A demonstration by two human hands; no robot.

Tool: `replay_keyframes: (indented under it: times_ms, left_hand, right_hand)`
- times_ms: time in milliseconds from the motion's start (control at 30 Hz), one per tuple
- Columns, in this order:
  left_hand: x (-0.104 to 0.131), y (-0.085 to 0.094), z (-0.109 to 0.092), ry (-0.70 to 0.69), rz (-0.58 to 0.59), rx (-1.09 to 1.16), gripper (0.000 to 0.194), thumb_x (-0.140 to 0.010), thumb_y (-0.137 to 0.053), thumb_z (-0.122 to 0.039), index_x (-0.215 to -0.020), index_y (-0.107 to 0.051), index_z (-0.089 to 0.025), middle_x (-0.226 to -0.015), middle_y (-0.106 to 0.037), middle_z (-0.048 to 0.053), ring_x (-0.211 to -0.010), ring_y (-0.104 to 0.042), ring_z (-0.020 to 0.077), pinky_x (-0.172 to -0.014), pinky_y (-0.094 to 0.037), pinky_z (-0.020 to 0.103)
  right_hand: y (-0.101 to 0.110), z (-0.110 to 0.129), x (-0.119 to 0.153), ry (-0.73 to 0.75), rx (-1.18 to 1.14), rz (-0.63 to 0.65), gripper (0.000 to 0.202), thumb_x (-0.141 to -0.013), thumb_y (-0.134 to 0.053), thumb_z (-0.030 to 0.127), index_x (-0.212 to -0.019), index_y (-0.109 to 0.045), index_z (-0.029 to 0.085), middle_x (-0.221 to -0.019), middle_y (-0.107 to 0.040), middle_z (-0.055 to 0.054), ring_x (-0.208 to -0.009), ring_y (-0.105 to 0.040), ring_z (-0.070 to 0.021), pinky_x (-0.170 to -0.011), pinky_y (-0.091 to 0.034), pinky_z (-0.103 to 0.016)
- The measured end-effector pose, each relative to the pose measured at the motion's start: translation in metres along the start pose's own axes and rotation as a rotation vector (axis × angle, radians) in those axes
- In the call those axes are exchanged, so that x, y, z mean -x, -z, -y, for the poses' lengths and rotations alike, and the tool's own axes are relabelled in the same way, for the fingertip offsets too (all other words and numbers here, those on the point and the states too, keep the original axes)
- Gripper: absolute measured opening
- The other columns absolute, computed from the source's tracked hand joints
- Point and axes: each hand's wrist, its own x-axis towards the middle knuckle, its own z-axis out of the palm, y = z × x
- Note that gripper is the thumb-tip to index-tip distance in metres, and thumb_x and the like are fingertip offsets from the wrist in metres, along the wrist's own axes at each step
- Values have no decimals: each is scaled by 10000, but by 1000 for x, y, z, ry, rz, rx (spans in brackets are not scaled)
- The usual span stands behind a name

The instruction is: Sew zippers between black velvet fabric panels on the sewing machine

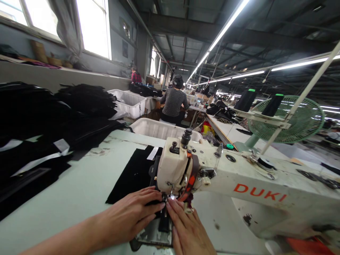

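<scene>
Black fabric [130,173] lies on the pale table and runs under the head of a white sewing machine [172,161]. A white label [152,153] shows on its far part. My left hand [129,214] rests on the near part of the fabric, fingers stretched toward the lit needle area. From the other side, my right hand [190,230] lies with its fingers extended beside the needle, touching the work. Between the hands, a narrow black strip [164,223] crosses the metal plate. The fingers partly hide the presser foot and the stitching spot.
Stacks of black fabric pieces [29,117] fill the left side. Behind the machine stands a white bin [159,128]. Two black thread cones [244,101] and a green fan [300,117] stand at right. A person [174,99] sits ahead, facing away.
</scene>
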Motion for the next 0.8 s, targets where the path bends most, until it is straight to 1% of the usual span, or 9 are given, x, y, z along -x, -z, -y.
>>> replay_keyframes:
  times_ms: [133, 300, 400, 500, 600, 633, 667, 733, 800]
  left_hand:
    - [0, -1, 0, 0, -2, 26, 383, -1006, -493, -166, -1373, -586, -229, -1401, -603, 32, -1347, -511, 210, -1193, -329, 353]
    - [0, 0, 1, 8, 7, 30, 393, -1005, -488, -170, -1385, -581, -206, -1429, -581, 47, -1352, -505, 216, -1204, -311, 349]
    - [2, -2, 2, 16, -23, 110, 402, -994, -514, -175, -1383, -588, -241, -1424, -587, 33, -1343, -515, 222, -1204, -317, 362]
    - [5, -6, 9, 47, -52, 180, 366, -983, -537, -185, -1328, -636, -259, -1389, -616, 21, -1313, -546, 209, -1179, -358, 333]
    - [6, -11, 17, 136, -84, 170, 355, -1013, -436, -156, -1287, -655, -205, -1369, -625, 60, -1278, -575, 179, -1127, -423, 290]
    - [6, -12, 19, 177, -90, 146, 373, -1015, -408, -140, -1312, -630, -174, -1403, -595, 91, -1303, -553, 190, -1137, -414, 318]
    - [6, -12, 19, 215, -92, 110, 400, -1005, -401, -120, -1362, -582, -137, -1463, -534, 130, -1365, -487, 222, -1173, -364, 389]
    - [7, -10, 15, 261, -42, 35, 481, -976, -523, -172, -1452, -479, -123, -1530, -440, 165, -1432, -384, 289, -1214, -244, 518]
    - [10, -7, 4, 310, -7, -35, 531, -992, -545, -282, -1485, -432, -122, -1547, -411, 173, -1437, -370, 304, -1207, -256, 523]
  right_hand:
    - [2, 0, -1, 13, -12, -4, 616, -912, -470, 104, -1518, -378, 167, -1464, -539, -37, -1280, -579, -224, -1097, -478, -403]
    - [8, 2, -3, 3, 1, -2, 555, -935, -471, 144, -1488, -425, 160, -1460, -544, -37, -1258, -597, -217, -1096, -475, -390]
    - [15, 5, -6, -12, 2, -20, 524, -937, -454, 145, -1461, -461, 152, -1432, -574, -41, -1240, -611, -217, -1080, -490, -396]
    - [18, 9, -9, -31, 2, -30, 526, -916, -446, 115, -1439, -487, 155, -1396, -608, -35, -1225, -621, -207, -1081, -489, -397]
    - [18, 8, -6, -3, 27, -6, 588, -870, -449, 71, -1447, -482, 176, -1433, -571, -17, -1270, -589, -208, -1070, -501, -384]
    - [17, 5, -4, 20, 51, -9, 597, -855, -449, 64, -1440, -492, 175, -1436, -566, -18, -1268, -591, -216, -1045, -523, -380]
    - [15, 1, 0, 53, 81, -18, 596, -844, -448, 62, -1427, -509, 171, -1433, -568, -25, -1257, -602, -226, -1009, -549, -374]
    - [7, -13, 5, 118, 150, -104, 532, -840, -449, 84, -1350, -584, 152, -1346, -642, -55, -1141, -680, -234, -910, -602, -352]
    - [-5, -25, 7, 191, 218, -179, 486, -844, -446, 97, -1290, -632, 150, -1281, -685, -73, -1051, -722, -228, -844, -621, -318]
